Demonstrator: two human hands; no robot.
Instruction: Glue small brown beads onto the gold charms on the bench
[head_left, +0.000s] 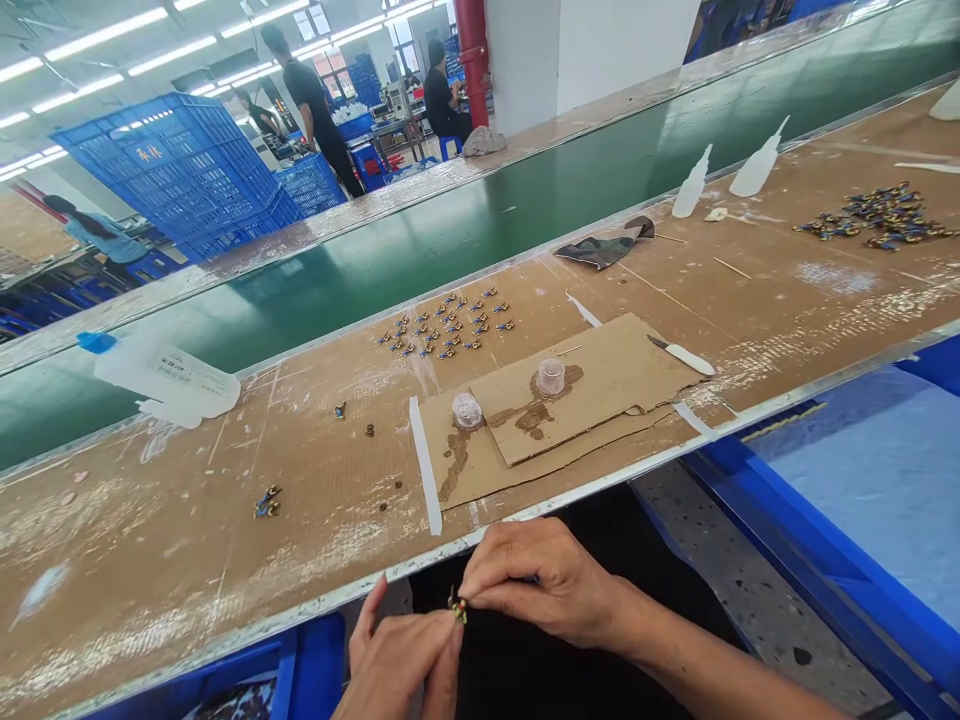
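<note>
I have the figure (458, 606) out over the person's lap, just short of the table's (187, 540) near edge, held between both hands. It is too small at my end to read in detail; I get dark, yellow-green and a dot of red. The left hand (405, 655) pinches it from the lower left between thumb and forefinger, with another finger raised. The right hand (536, 580) meets it from the right, thumb and fingertips drawn close on it, the other fingers curled in.

Just beyond the hands I see two overlapping sheets of cardboard (615, 375), stained in patches. One cup (466, 411) sits at the left on the lower sheet, another cup (550, 376) on the upper one, and a knife (681, 356) lies at its right end. Left of the tape (425, 465) I pick out a few small rings (398, 485) and a little cluster of blue-and-gold pieces (267, 503).

Further back, more such pieces stand spread in loose rows (453, 328), well apart from a heaped pile (896, 215) at the far right. Near that pile are two squeeze bottles (691, 185), with a rag (607, 245) to their left. A blue-capped bottle (172, 375) is over at the left. Past it all runs a green belt (360, 265), with blue crates (169, 170) and several people (307, 100) behind.
</note>
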